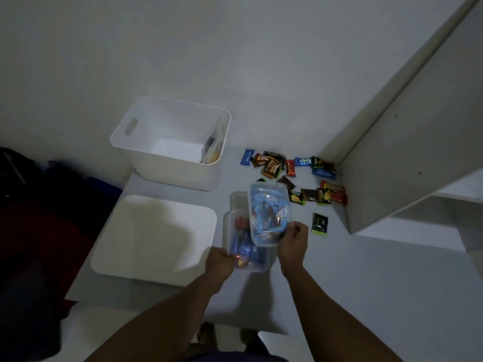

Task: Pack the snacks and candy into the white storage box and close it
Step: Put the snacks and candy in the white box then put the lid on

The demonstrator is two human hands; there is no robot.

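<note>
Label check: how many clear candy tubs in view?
2: lower tub in the left hand, blue-wrapper tub in the right hand. Clear piece behind might be another.

The box (177, 176) sits at the table's (366, 283) far left edge, its lid (154, 239) just before it. Right of the lid the upper tub (266, 212) overlaps the lower tub (244, 253); sweets (292, 173) lie scattered behind them, toward the far right corner.

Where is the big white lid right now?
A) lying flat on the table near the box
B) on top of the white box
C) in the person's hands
A: the lid lies flat on the table beside the open white box, while the left hand grips the near clear tub and the right hand the far clear tub.
</note>
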